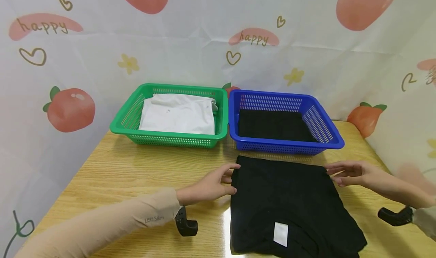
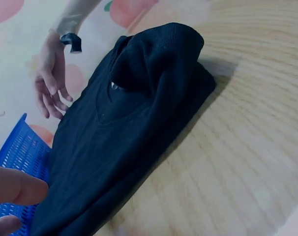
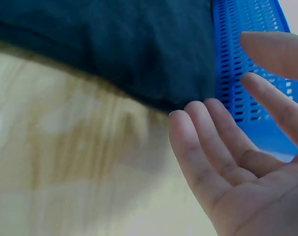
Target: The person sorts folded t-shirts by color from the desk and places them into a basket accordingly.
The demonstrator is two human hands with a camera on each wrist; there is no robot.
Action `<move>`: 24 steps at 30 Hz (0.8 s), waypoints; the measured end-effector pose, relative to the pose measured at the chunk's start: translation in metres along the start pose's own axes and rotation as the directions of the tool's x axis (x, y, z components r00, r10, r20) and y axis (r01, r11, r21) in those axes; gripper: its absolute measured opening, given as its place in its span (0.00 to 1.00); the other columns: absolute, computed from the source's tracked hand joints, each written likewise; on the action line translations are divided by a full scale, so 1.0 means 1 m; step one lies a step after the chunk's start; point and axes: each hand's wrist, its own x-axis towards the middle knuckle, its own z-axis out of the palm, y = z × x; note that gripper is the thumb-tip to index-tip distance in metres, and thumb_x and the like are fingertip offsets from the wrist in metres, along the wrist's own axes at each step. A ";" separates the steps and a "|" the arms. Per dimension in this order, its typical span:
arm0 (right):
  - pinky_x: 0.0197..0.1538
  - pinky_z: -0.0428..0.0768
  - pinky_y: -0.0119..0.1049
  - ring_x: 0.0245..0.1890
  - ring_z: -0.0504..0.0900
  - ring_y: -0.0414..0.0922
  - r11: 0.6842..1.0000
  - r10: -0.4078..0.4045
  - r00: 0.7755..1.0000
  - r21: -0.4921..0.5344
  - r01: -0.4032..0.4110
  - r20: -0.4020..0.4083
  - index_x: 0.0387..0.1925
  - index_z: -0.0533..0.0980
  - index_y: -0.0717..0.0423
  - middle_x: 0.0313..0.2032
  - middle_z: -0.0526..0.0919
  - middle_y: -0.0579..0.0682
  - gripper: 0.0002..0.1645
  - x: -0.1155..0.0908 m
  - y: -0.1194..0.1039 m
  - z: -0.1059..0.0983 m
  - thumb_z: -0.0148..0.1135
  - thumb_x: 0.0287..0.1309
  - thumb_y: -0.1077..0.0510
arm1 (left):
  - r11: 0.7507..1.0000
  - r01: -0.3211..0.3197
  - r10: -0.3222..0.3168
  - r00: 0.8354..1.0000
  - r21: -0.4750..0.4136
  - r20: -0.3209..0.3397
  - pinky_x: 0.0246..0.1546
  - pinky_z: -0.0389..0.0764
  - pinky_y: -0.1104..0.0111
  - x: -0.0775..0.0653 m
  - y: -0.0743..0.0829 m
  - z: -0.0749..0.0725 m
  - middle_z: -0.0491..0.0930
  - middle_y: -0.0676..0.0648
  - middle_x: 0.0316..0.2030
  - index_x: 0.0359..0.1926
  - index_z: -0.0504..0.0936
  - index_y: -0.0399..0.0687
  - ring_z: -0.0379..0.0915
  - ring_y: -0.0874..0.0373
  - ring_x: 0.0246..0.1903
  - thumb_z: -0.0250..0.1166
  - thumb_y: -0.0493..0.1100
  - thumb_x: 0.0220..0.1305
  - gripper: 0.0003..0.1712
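Observation:
A folded black shirt (image 1: 282, 190) lies on the wooden table, its neckline toward me and a white label (image 1: 281, 234) near the collar. At its far left corner is my left hand (image 1: 211, 184), thumb and fingers apart, fingertips at the cloth's edge. My right hand (image 1: 357, 173) is at the far right corner with its fingers loosely extended. In the right wrist view, the fingertips (image 3: 183, 129) meet the shirt's corner (image 3: 188, 93), nothing pinched between them. The left wrist view shows the ribbed collar (image 2: 178, 44) standing up a little.
Behind the shirt stands a blue basket (image 1: 282, 140) with folded black cloth (image 1: 272, 123) inside. To its left, a green basket (image 1: 170, 139) holds folded white cloth (image 1: 177, 114). A printed curtain (image 1: 190, 61) hangs behind both baskets. Wooden tabletop (image 1: 136, 167) shows left of the shirt.

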 end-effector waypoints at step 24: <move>0.59 0.71 0.36 0.61 0.62 0.24 0.938 0.205 0.968 0.255 -0.236 0.144 0.76 0.52 0.56 0.72 0.53 0.53 0.33 -0.016 0.013 0.019 0.45 0.74 0.67 | 0.993 0.053 -0.046 0.996 -0.102 0.078 0.27 0.76 0.68 0.006 0.006 0.022 0.73 0.47 0.24 0.68 0.69 0.44 0.74 0.58 0.21 0.71 0.37 0.58 0.37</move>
